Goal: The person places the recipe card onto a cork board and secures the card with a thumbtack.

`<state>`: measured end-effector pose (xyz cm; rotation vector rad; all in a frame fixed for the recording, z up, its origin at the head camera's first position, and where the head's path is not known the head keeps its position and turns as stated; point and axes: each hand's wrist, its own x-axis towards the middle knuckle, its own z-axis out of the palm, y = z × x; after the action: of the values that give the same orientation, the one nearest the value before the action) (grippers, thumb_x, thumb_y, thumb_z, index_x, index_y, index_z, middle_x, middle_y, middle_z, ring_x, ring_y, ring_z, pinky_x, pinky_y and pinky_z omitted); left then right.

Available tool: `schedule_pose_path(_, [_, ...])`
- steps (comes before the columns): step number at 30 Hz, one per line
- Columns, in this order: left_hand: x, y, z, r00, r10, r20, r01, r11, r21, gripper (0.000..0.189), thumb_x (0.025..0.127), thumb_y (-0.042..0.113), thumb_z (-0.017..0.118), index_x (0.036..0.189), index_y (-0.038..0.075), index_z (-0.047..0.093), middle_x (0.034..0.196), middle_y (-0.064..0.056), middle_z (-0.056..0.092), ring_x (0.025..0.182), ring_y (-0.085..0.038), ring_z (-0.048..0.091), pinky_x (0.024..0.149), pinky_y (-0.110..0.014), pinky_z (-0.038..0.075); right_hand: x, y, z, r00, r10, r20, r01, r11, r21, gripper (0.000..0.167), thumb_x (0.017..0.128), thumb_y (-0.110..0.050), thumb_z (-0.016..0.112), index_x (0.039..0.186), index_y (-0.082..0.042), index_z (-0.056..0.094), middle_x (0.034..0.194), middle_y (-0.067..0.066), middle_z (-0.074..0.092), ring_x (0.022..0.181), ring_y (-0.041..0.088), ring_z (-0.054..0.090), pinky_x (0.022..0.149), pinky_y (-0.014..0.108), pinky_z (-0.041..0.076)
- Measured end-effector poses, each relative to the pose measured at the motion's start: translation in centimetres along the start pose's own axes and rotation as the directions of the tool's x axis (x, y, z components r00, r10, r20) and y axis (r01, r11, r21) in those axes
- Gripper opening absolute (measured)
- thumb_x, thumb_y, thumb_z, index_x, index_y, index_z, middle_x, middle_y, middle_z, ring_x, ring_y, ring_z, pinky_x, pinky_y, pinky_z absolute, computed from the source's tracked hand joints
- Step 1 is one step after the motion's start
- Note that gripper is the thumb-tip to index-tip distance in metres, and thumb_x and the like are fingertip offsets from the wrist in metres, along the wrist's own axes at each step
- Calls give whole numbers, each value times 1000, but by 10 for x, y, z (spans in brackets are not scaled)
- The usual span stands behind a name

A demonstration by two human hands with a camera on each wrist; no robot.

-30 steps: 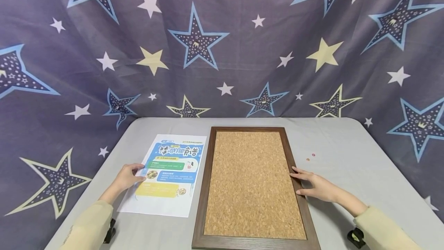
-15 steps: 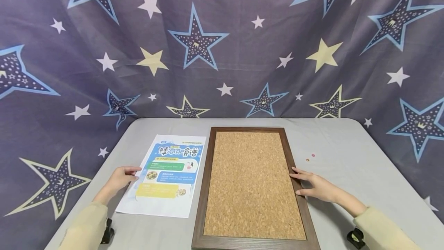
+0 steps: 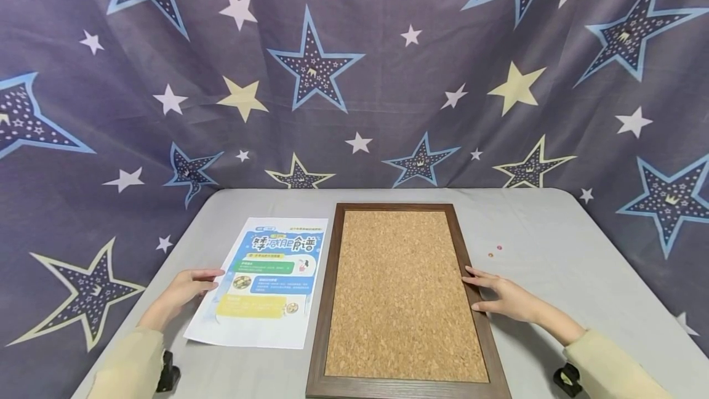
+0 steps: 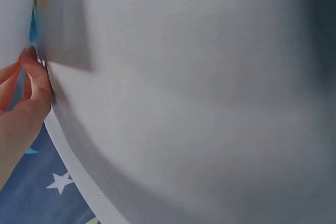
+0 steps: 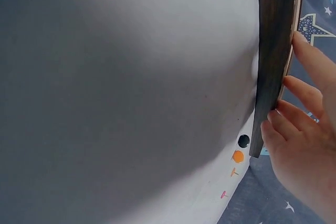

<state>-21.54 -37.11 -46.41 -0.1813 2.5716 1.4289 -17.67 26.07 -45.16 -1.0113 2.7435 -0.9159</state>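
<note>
A printed paper poster [image 3: 266, 329], with blue, green and yellow blocks, lies on the left of the table. My left hand [image 3: 184, 291] pinches its left edge between thumb and fingertips; in the left wrist view the left hand [image 4: 26, 90] grips the sheet's margin, which lifts a little. To the poster's right lies a cork board [image 3: 404, 300] in a dark brown wooden frame [image 3: 327, 300]. My right hand [image 3: 506, 297] rests on the frame's right side with its fingers extended. In the right wrist view, the right hand [image 5: 302, 124] has fingertips along the frame's outer edge [image 5: 275, 40].
Right of the board, a pink push pin [image 5: 224, 194] and an orange push pin [image 5: 234, 172] lie on the grey tablecloth [image 3: 565, 251]. Near them show a black disc [image 5: 243, 141] and an orange disc [image 5: 238, 156]. A star-patterned curtain [image 3: 354, 79] hangs behind the table.
My left hand has drawn back left and slightly nearer me. The poster has shifted a little toward me. My right hand and the cork board stay put.
</note>
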Motion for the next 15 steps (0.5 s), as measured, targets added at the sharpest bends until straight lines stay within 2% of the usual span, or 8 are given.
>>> schedule_pose_path(6, [0, -2, -2, 1000, 0, 24, 1, 1000, -30, 44, 81, 4, 55, 121, -12, 45, 114, -26, 54, 79, -6, 57, 67, -24, 49, 0, 0, 0, 1000, -2, 6, 2, 1000, 3, 55, 81, -26, 63, 121, 8, 49, 130, 32, 35, 115, 50, 32, 86, 57, 32])
schedule_pose_path(11, [-1, -6, -2, 999, -5, 34, 8, 997, -75, 47, 83, 6, 56, 125, -10, 42, 126, -29, 42, 82, 1, 54, 70, -23, 49, 0, 0, -1, 1000, 10, 20, -11, 1000, 16, 55, 81, -27, 62, 122, 7, 48, 131, 31, 33, 116, 49, 33, 87, 54, 35])
schedule_pose_path(15, [-2, -8, -3, 999, -37, 21, 39, 991, -128, 50, 83, 8, 58, 127, -7, 41, 127, -27, 42, 81, -2, 57, 70, -25, 50, 0, 1, -1, 1000, 10, 14, -11, 999, 40, 55, 81, -26, 62, 121, 8, 48, 131, 32, 32, 115, 51, 31, 88, 63, 26])
